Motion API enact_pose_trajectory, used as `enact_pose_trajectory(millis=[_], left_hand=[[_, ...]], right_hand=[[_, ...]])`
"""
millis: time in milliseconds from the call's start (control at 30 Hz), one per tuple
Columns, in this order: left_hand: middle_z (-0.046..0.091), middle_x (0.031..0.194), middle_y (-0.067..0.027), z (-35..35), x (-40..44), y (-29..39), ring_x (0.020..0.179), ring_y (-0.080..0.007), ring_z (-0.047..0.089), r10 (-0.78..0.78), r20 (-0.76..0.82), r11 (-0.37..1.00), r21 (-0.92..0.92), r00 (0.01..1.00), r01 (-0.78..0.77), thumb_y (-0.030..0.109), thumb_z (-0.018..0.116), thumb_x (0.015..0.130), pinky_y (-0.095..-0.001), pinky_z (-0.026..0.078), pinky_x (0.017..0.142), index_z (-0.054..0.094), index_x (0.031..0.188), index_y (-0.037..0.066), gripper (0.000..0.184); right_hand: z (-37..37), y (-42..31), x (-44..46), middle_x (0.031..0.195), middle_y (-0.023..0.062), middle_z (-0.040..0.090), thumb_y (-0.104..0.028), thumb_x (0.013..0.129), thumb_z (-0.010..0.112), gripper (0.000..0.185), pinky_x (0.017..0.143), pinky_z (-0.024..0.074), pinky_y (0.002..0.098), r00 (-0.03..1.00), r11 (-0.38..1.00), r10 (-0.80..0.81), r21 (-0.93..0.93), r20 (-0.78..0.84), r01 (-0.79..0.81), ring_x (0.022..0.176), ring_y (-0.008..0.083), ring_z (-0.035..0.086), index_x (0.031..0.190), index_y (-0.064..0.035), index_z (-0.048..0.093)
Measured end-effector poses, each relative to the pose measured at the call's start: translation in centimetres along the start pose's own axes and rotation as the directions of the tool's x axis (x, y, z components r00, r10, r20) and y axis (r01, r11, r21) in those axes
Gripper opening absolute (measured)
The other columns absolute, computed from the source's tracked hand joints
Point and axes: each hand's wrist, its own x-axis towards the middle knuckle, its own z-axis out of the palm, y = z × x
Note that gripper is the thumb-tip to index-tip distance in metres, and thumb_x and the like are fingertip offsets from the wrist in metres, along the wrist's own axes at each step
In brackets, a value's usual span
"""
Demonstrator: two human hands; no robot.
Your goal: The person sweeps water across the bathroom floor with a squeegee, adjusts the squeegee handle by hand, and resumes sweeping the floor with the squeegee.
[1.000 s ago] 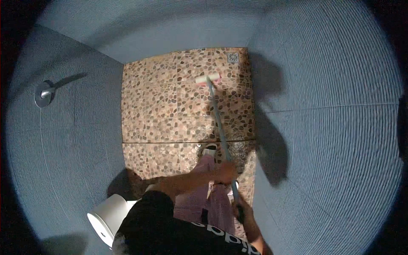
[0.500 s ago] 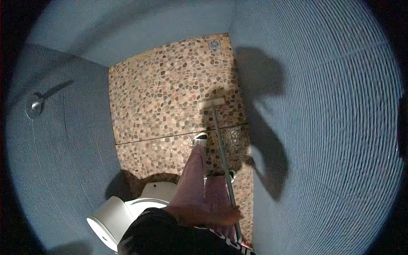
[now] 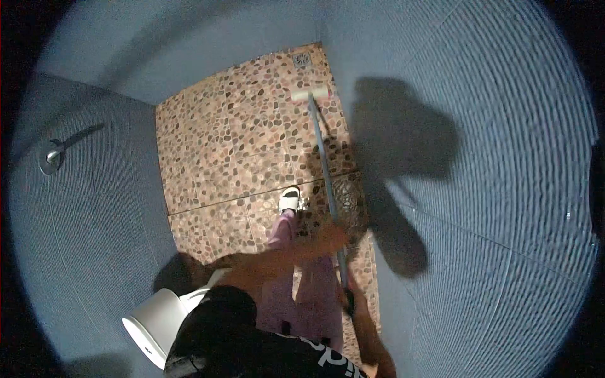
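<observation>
A long-handled floor tool (image 3: 322, 154) with a grey pole slants across the pebble-patterned floor. Its pale, bar-shaped head (image 3: 310, 94) rests near the far right corner, short of the drain; brush or squeegee, I cannot tell. My left hand (image 3: 337, 235) is wrapped around the middle of the pole, slightly blurred. Lower down, near the dark grip end, my right hand (image 3: 354, 298) is closed on the same pole.
A floor drain (image 3: 302, 60) lies in the far corner. The white toilet (image 3: 154, 321) stands at lower left. Ribbed blue walls (image 3: 491, 157) close in on both sides, with a metal shower valve (image 3: 51, 156) on the left one. My slippered foot (image 3: 290, 200) is forward.
The tool's head has slid away from me toward the drain. My left hand has moved forward and up with the pole, and my right hand has come into fuller view.
</observation>
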Motion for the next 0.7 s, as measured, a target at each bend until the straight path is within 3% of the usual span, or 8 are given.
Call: enact_pose_trajectory(millis=[133, 233, 333, 400, 500, 600, 667, 700], left_hand=[[0.049, 0.063, -0.0090, 4.4, -4.7, 14.3, 0.058, -0.0187, 0.049, 0.176, -0.126, 0.932, -0.298, 0.976, -0.207, 0.014, 0.054, 0.068, -0.0336, 0.041, 0.052, 0.053, 0.060, 0.005, 0.011], [0.046, 0.061, -0.0073, 5.0, -5.7, 17.6, 0.057, -0.0175, 0.046, 0.238, -0.146, 0.859, -0.430, 0.960, -0.278, 0.015, 0.051, 0.071, -0.0325, 0.039, 0.053, 0.051, 0.060, 0.006, 0.015], [0.044, 0.060, -0.0055, 7.0, -3.2, 13.9, 0.056, -0.0163, 0.044, 0.147, -0.166, 0.872, -0.444, 0.975, -0.207, 0.016, 0.048, 0.075, -0.0314, 0.038, 0.053, 0.048, 0.059, 0.006, 0.018], [0.042, 0.059, -0.0044, 17.2, 2.8, 9.5, 0.055, -0.0155, 0.042, -0.082, -0.290, 0.882, -0.467, 0.954, -0.066, 0.016, 0.046, 0.077, -0.0306, 0.036, 0.053, 0.046, 0.059, 0.007, 0.020], [0.047, 0.059, -0.0053, -1.6, 2.7, -5.5, 0.056, -0.0186, 0.045, -0.104, -0.085, 0.990, -0.100, 0.991, 0.096, 0.013, 0.054, 0.070, -0.0345, 0.039, 0.054, 0.053, 0.060, 0.006, 0.012], [0.050, 0.059, -0.0061, -6.7, 2.6, -11.4, 0.056, -0.0208, 0.047, -0.177, 0.025, 0.984, 0.036, 0.984, 0.176, 0.011, 0.058, 0.065, -0.0366, 0.040, 0.053, 0.057, 0.060, 0.006, 0.007], [0.050, 0.058, -0.0065, -5.0, 0.3, -8.7, 0.056, -0.0210, 0.047, -0.107, 0.012, 0.994, 0.013, 0.994, 0.107, 0.012, 0.058, 0.066, -0.0357, 0.040, 0.052, 0.055, 0.060, 0.006, 0.009], [0.049, 0.058, -0.0067, -3.7, -1.4, -6.3, 0.055, -0.0211, 0.047, -0.063, -0.033, 0.998, -0.023, 0.997, 0.062, 0.013, 0.058, 0.066, -0.0353, 0.039, 0.051, 0.054, 0.059, 0.006, 0.010]], right_hand=[[-2.4, 2.9, -10.5, 0.069, 0.0038, 0.046, -0.026, 0.083, 0.041, 0.051, 0.040, 0.0342, 0.0220, 0.957, 0.989, 0.137, -0.015, -0.257, -0.145, 0.047, 0.0104, 0.040, 0.128, -0.0136, 0.020], [-0.9, 2.0, -11.6, 0.065, 0.0027, 0.044, -0.027, 0.083, 0.040, 0.051, 0.038, 0.0325, 0.0213, 0.935, 0.985, 0.164, -0.001, -0.314, -0.173, 0.044, 0.0097, 0.038, 0.127, -0.0133, 0.020], [0.5, 0.4, -8.1, 0.060, 0.0016, 0.042, -0.028, 0.084, 0.039, 0.050, 0.036, 0.0307, 0.0206, 0.949, 0.990, 0.127, -0.020, -0.288, -0.139, 0.041, 0.0090, 0.035, 0.127, -0.0131, 0.020], [1.7, -1.5, -2.7, 0.057, 0.0008, 0.041, -0.029, 0.084, 0.039, 0.050, 0.035, 0.0296, 0.0201, 0.982, 0.998, 0.048, -0.037, -0.183, -0.056, 0.038, 0.0086, 0.033, 0.127, -0.0129, 0.019], [5.6, -4.6, 6.0, 0.053, -0.0003, 0.039, -0.030, 0.084, 0.038, 0.050, 0.033, 0.0278, 0.0194, 0.995, 0.993, -0.099, -0.067, 0.025, 0.100, 0.035, 0.0079, 0.031, 0.127, -0.0126, 0.019], [10.2, -6.3, 8.3, 0.056, 0.0008, 0.040, -0.025, 0.084, 0.038, 0.048, 0.035, 0.0316, 0.0208, 1.000, 0.983, 0.002, 0.184, 0.027, -0.007, 0.039, 0.0078, 0.033, 0.127, -0.0126, 0.020], [2.5, -0.2, 6.2, 0.074, 0.0049, 0.050, -0.021, 0.084, 0.038, 0.047, 0.045, 0.0407, 0.0241, 0.932, 0.981, -0.073, 0.194, 0.355, 0.003, 0.053, 0.0104, 0.046, 0.127, -0.0119, 0.020], [3.3, 0.3, 2.1, 0.089, 0.0062, 0.046, -0.018, 0.083, 0.039, 0.048, 0.054, 0.0409, 0.0254, 0.972, 0.980, -0.007, 0.196, 0.233, -0.040, 0.067, 0.0131, 0.046, 0.127, -0.0108, 0.020]])
